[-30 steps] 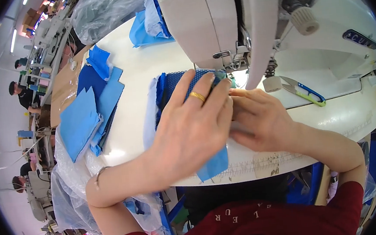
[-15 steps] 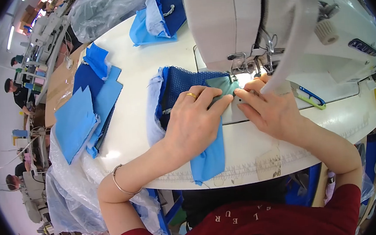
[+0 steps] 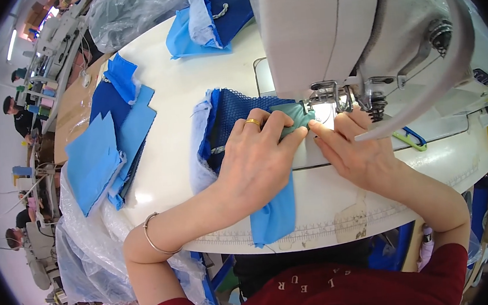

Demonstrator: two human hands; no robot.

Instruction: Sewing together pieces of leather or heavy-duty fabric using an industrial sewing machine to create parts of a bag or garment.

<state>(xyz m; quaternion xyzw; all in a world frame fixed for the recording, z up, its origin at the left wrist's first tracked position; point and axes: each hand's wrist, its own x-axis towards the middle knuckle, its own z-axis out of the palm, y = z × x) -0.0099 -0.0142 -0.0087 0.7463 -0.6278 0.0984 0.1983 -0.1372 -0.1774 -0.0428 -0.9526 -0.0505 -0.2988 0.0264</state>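
A sewing machine [image 3: 314, 24] stands over a fabric piece with a dark blue mesh panel [image 3: 237, 104] and a small teal fabric patch [image 3: 294, 113]. The patch reaches the presser foot [image 3: 308, 107], beside a bright work light. My left hand [image 3: 256, 160] lies over the piece, thumb and forefinger closed on the teal patch. My right hand [image 3: 360, 151] is closed, its fingertips on the patch's right edge, close to the foot. From under my left hand a light blue fabric strip [image 3: 275, 213] hangs toward the table's front edge. The needle tip cannot be made out.
Cut blue fabric pieces [image 3: 94, 160] are stacked at the left, and another blue bundle [image 3: 204, 25] lies at the back. Green-and-blue thread snips [image 3: 411, 139] rest right of my right hand. Plastic sheeting [image 3: 89, 241] hangs at the left. Other people sit at machines far left.
The view has shifted slightly, so the machine head appears farther right. Both hands stay at the teal patch, with its edge still by the presser foot.
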